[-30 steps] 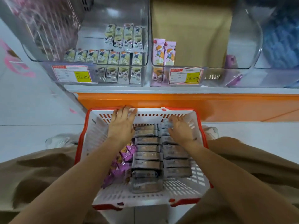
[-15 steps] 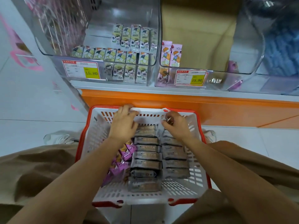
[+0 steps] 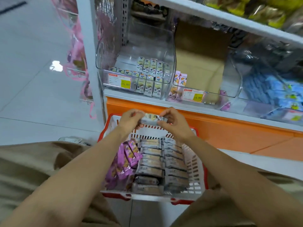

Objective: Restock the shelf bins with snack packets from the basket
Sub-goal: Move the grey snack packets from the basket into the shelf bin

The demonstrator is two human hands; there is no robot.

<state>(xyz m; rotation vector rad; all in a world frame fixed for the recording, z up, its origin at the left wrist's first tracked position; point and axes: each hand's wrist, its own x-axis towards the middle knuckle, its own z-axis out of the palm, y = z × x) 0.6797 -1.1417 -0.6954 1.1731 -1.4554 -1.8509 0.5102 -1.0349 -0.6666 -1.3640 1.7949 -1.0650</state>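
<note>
Because the view blurs at my fingertips, I can only read it as one grey snack packet (image 3: 154, 121) pinched at both ends. My left hand (image 3: 131, 119) takes one end and my right hand (image 3: 174, 124) the other, fingers curled narrow round it. Its long axis runs left to right, just above the far rim of the basket (image 3: 194, 164). The left clear bin (image 3: 146, 41) lies ahead of and above the fingers, and the left hand sits nearer its middle. The shelved packets (image 3: 150, 68) there stand on end, so I judge this one needs turning upright.
</note>
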